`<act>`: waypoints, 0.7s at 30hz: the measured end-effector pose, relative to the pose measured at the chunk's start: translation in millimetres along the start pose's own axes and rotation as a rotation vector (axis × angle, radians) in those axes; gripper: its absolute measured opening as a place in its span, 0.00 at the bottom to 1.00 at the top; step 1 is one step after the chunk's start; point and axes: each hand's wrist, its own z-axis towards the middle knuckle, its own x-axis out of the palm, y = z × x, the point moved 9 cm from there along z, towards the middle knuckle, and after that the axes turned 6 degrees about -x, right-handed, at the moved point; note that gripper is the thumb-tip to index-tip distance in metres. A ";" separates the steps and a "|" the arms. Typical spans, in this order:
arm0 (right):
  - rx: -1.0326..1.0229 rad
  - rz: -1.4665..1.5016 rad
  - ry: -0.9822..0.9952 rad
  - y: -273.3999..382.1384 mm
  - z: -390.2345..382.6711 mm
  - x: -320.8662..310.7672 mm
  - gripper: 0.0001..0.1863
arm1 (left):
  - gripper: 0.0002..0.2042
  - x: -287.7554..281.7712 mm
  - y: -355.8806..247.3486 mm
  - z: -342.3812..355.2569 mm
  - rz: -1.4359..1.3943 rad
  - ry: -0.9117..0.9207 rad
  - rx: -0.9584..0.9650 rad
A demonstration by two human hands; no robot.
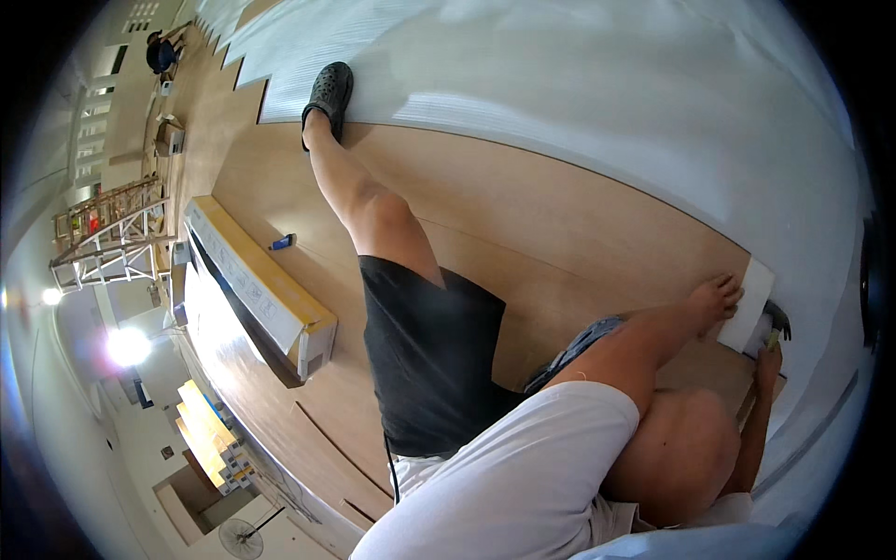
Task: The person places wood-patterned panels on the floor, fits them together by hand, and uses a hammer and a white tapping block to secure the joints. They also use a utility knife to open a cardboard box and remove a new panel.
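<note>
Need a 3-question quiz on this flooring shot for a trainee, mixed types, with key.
1. Which of the person's hands holds the hammer?
A) Left
B) Right
C) Both

2. True or false: the small blue item lies on the wood-look boards.

3. Fill in: the toe of the dark clog is over the pale ____.

Key:
1. B: the right hand has it; the left hand is at the white strip.
2. True.
3. Sheeting.
</note>
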 end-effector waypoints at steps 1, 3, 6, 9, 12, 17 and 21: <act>0.030 -0.018 0.043 -4.0 3.2 3.0 0.22 | 0.51 0.5 -0.1 0.3 -0.012 -0.004 -0.004; 0.107 -0.083 0.045 -14.9 9.3 2.5 0.22 | 0.51 2.1 1.0 1.7 -0.026 0.003 -0.007; -0.191 -0.015 -0.043 2.8 16.6 -4.1 0.18 | 0.51 0.8 2.1 3.1 0.010 0.002 -0.001; -0.151 -0.097 -0.145 -5.8 17.7 -13.7 0.16 | 0.50 -2.2 2.0 3.2 0.005 -0.024 -0.004; -0.210 -0.123 -0.090 5.1 18.5 -2.7 0.14 | 0.49 -1.2 2.0 3.5 -0.001 -0.060 -0.026; -0.088 0.265 -0.226 31.3 14.0 26.5 0.22 | 0.40 7.6 41.9 -39.1 -0.145 0.044 0.067; -0.147 0.170 -0.426 82.6 -4.4 31.7 0.32 | 0.32 -24.8 198.1 -204.2 -0.319 0.286 -0.166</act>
